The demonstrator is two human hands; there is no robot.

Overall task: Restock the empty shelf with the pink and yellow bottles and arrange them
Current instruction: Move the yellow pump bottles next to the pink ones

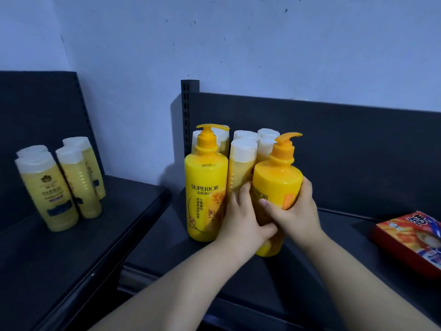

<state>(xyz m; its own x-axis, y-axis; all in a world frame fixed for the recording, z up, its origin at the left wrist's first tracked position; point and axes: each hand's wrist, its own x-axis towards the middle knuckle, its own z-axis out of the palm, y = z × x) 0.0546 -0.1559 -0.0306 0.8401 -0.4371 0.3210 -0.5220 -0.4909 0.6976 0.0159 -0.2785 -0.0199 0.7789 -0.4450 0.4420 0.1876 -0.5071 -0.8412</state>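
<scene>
- Both forearms reach in from the bottom edge and meet at one pump bottle [278, 180].
- My left hand [241, 218] wraps the bottle's left side, fingers curled onto the label.
- My right hand [297, 211] clasps the right side, with the thumb laid across the front and the fingers round the back.
- That bottle is yellow with an orange pump. It leans a little, and the spout points right.
- Its base is low over the shelf [238, 278], near the front. I cannot tell whether it rests there.
- A second pump bottle [205, 194] stands upright just to its left, with the label reading SUPERIOR facing me. My left hand is right beside it.
- White-capped bottles [243, 158] stand packed together behind both pump bottles, close to the back panel [346, 144].
- A slotted post [189, 103] rises at the panel's left end.
- A red box [410, 237] lies flat on the same shelf, well off to the right.
- On the left shelf [71, 254], a small cluster of capped yellow bottles [50, 189] stands upright, well apart from my hands.
- A pale wall [238, 44] fills the background.
</scene>
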